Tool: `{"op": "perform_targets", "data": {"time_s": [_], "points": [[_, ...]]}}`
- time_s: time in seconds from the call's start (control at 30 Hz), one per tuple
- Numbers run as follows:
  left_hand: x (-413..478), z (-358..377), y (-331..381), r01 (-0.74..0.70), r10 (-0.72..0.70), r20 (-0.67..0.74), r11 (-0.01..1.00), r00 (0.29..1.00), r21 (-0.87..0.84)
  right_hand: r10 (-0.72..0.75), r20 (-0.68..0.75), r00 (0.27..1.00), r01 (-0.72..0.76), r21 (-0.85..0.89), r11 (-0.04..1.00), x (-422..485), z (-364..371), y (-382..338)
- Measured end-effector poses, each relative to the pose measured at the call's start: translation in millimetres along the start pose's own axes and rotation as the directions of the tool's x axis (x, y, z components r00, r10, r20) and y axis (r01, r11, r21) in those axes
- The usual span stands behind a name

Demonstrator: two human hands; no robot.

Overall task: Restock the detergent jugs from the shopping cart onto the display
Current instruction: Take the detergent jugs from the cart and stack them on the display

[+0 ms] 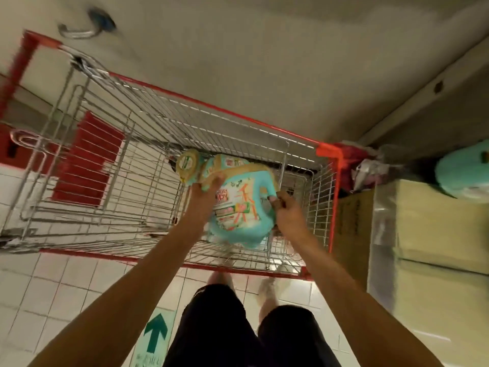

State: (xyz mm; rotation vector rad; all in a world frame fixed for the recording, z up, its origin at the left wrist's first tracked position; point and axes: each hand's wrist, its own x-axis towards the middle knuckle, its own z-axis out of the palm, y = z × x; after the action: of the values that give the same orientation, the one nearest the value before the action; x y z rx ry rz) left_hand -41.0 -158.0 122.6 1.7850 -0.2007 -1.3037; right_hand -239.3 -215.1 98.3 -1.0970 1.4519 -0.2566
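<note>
I have the jug (pixel 238 205) lying low inside the cart (pixel 211 108), my left hand (pixel 203 198) with fingers (pixel 217 180) curled over its shoulder near the cap, my right hand (pixel 288 215) clamped on its handle; it seems the only one left in there, not yet lifted out

A white tiled floor (pixel 53 282) was seen below, with a green arrow sticker (pixel 156 337) stuck on it beside dark shorts (pixel 219 327) and two blurred feet (pixel 267 290). A metal handle (pixel 79 31) was fixed to a beige wall (pixel 264 49). Crumpled plastic (pixel 367 170) was piled above a brown cardboard box (pixel 352 229) at the right.
</note>
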Motion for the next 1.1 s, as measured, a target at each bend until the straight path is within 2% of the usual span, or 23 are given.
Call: {"op": "perform_targets", "data": {"time_s": [0.13, 0.23, 0.33, 0.53, 0.73, 0.83, 0.97, 1.1], "points": [[-32, 42, 15, -0.119, 0.112, 0.073, 0.988, 0.991, 0.098, -0.071, -0.024, 0.997, 0.072, 0.039, 0.997, -32, -60, -8], [-50, 74, 21, -0.212, 0.191, 0.169, 0.971, 0.967, 0.114, -0.131, -0.117, 0.984, 0.145, 0.122, 0.982, -53, -100, -8], [-71, 106, 20, -0.299, 0.258, 0.253, 0.943, 0.933, 0.144, -0.187, -0.202, 0.961, 0.213, 0.117, 0.970, -71, -136, 2], [-111, 167, 13, -0.464, 0.330, 0.481, 0.865, 0.812, 0.191, -0.233, -0.353, 0.906, 0.316, 0.199, 0.928, -99, -206, 36], [-138, 223, -3, -0.593, 0.374, 0.614, 0.781, 0.695, 0.195, -0.280, -0.499, 0.820, 0.455, 0.274, 0.847, -115, -254, 70], [-145, 247, -11, -0.599, 0.352, 0.649, 0.775, 0.674, 0.202, -0.267, -0.534, 0.802, 0.493, 0.342, 0.800, -121, -269, 80], [-155, 273, -22, -0.632, 0.358, 0.674, 0.746, 0.647, 0.211, -0.230, -0.566, 0.791, 0.493, 0.369, 0.788, -130, -288, 91], [-158, 293, -30, -0.690, 0.365, 0.724, 0.693, 0.586, 0.209, -0.171, -0.601, 0.781, 0.495, 0.428, 0.757, -135, -303, 101]]}}
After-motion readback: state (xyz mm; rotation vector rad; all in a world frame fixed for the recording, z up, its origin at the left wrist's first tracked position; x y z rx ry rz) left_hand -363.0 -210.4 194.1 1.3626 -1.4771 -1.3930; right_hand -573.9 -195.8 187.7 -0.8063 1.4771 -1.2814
